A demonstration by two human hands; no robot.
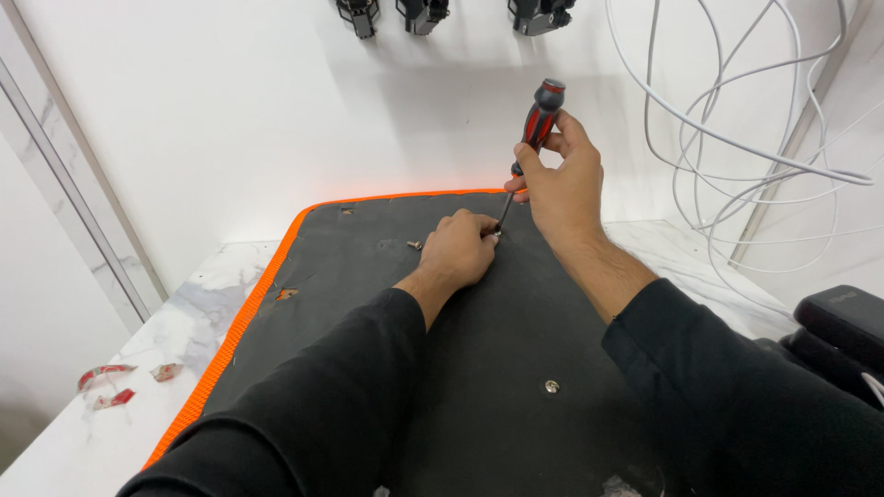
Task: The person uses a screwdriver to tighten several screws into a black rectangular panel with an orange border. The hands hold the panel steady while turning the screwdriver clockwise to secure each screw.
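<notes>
While pinching the screw at frame centre with the left hand, keep the screwdriver upright, right hand wrapped on the handle; press straight into the mat.

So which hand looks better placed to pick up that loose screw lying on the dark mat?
Probably the left hand: it rests on the mat right beside the loose screw, while the right hand grips the screwdriver.
</notes>
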